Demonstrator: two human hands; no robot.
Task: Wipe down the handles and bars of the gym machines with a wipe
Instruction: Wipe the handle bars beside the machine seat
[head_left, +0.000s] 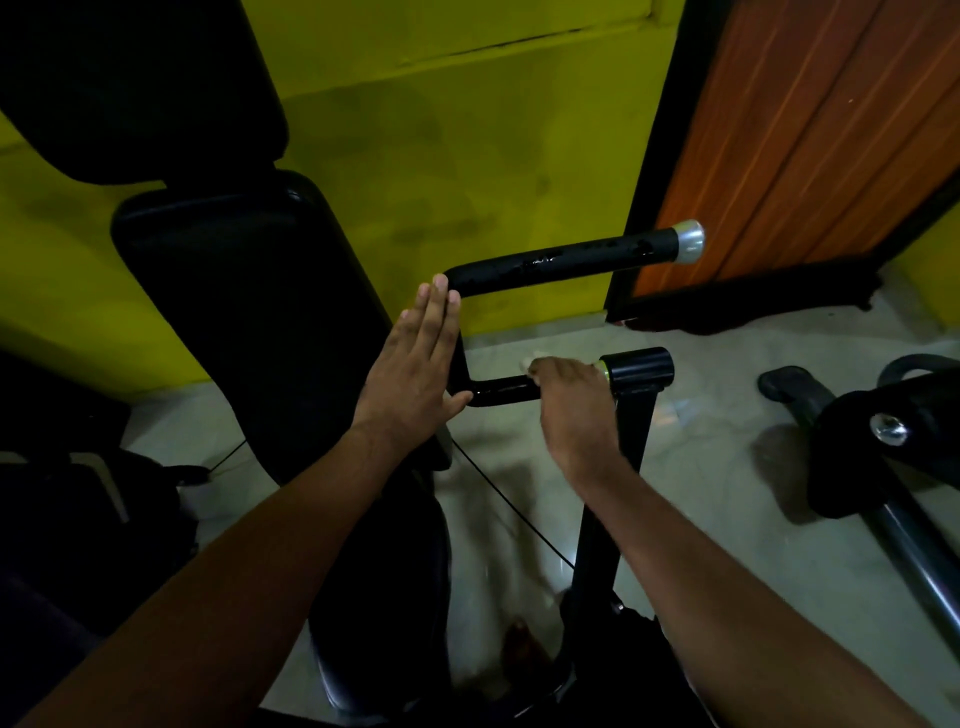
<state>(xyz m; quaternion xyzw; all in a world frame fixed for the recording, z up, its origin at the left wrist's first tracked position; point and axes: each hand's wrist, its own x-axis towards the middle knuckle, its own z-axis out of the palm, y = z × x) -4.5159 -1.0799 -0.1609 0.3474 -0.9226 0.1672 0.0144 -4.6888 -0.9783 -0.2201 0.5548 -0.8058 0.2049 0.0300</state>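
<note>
We stand in a dim gym corner with a yellow wall (467, 156) far ahead, a pale tiled floor (727, 519) below and an orange wooden door (831, 145) at far right. A black padded backrest (244, 312) leans on the left, beside the bent black bar (501, 391) of the machine we are cleaning. That bar runs from a black pivot sleeve (641, 370) on an upright post (618, 478), turns upward, and ends in a foam-covered handle (561, 262) with a silver end cap (688, 241), which points right toward the door.

Our right hand (571, 410) is closed around the low horizontal stretch of the bar, just left of the sleeve, pressing a white wipe (535, 361) against it; only a corner of the wipe peeks above the knuckles. Our left hand (415, 364) is flat and holds nothing, its fingers (439, 306) straight and together, the palm resting against the upright bend of the bar with fingertips reaching the near end of the handle. Another machine's dark frame (883, 457) sits on the floor at right.
</note>
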